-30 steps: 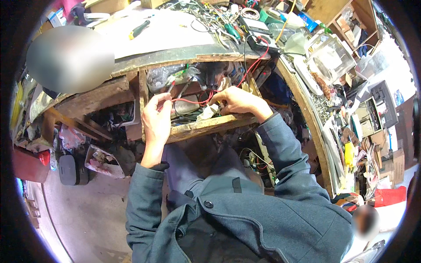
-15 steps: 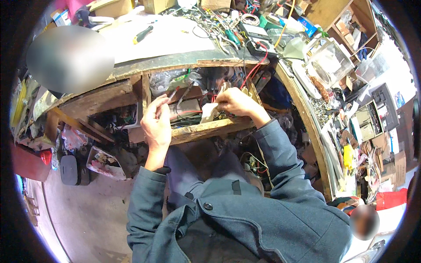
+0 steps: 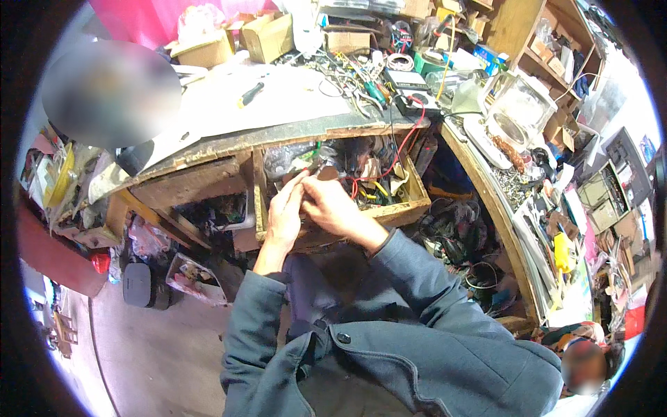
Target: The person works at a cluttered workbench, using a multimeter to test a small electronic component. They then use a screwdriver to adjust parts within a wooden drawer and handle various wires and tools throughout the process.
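Note:
Both my hands meet over the open wooden drawer point(image 3: 410, 208) under the bench top. My left hand point(image 3: 283, 217) is closed, with its fingertips pressed against those of the right. A bit of red shows at its fingertips, too small to name. Beside it, my right hand point(image 3: 335, 205) is closed too, its fingers curled in a pinch; whatever is between the hands is hidden. Just beyond the fingers lies a brown, rounded piece point(image 3: 328, 174). Inside the drawer are clear plastic bags point(image 3: 281, 160), a yellow-handled tool point(image 3: 379, 189) and a tangle of small parts. A red wire point(image 3: 401, 156) runs down into it.
On the bench are a white sheet point(image 3: 208, 115), a screwdriver point(image 3: 250, 95), pliers point(image 3: 366, 104) and a meter point(image 3: 417, 97) with the red wire. Small cardboard boxes point(image 3: 267, 38) stand behind. The right-hand bench carries a clear plastic container point(image 3: 521, 104) and heaped parts. A bin point(image 3: 198, 281) stands on the floor.
My right hand has let go of a pale piece in the drawer and moved left to meet my left hand. The view has shifted, and more of the drawer's right side shows.

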Demonstrator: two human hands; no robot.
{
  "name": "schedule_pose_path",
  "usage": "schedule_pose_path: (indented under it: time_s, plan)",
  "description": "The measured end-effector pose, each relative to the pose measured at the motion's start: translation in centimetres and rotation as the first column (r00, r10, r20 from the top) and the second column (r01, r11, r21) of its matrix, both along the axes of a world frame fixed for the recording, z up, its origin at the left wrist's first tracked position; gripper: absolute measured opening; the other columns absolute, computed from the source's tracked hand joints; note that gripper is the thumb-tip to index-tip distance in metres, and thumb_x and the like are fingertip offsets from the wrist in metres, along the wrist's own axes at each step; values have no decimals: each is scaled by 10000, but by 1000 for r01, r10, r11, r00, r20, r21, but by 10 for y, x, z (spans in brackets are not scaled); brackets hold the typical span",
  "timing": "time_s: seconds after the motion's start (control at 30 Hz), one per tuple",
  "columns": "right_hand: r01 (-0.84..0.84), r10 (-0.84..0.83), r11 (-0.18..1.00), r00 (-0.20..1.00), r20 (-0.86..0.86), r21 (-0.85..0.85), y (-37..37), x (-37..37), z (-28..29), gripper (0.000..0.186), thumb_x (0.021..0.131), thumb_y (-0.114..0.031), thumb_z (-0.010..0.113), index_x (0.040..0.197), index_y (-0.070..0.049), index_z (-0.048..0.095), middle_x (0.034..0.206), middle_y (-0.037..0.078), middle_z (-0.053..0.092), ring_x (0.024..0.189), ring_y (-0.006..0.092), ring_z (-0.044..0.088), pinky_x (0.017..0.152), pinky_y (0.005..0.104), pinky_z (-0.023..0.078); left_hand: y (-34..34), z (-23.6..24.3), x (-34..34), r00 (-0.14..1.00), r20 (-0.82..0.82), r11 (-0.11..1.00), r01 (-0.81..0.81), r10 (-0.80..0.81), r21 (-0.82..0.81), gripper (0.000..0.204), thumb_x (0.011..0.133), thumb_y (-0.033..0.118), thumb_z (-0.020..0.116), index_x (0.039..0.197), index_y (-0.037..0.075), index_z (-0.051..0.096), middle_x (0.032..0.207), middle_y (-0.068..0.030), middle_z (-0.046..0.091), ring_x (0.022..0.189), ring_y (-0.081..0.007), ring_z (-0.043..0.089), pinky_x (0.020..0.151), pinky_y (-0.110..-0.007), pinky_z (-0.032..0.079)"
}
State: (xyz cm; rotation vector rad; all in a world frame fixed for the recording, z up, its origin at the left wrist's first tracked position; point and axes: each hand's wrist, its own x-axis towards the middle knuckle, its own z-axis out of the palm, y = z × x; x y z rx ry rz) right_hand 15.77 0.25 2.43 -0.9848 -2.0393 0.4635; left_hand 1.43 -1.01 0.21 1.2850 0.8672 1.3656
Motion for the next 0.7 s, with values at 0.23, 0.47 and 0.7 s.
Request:
schedule_pose_path:
  time_s: [0.23,0.47,0.7]
  plan:
    - [-121,126,977,992,19,-174,-29,-5,35,330,878,-200,736,1110,-34,570,822,195,671,792,351,699,677,429,531,-33,10,-29,888,323,932,-249,328,-263,262,1030,168,555,1111,-43,686,846,-88,694,629,-114,625,528,-244,483]
    - [46,-53,995,994,-91,-84,-17,70,15,233,875,-136,728,1084,-49,670,791,126,688,681,209,663,634,341,525,-75,-27,-109,794,128,795,-556,595,-244,519,1070,374,504,604,183,376,473,72,324,361,-50,245,348,-264,162]
    - [299,-408,873,880,-243,-386,-8,153,5,139,908,-111,705,1005,-14,717,788,36,706,668,62,609,616,246,508,-141,-157,-171,886,103,786,-342,453,-514,241,993,115,467,1137,2,623,901,-43,583,767,-122,545,646,-269,452]
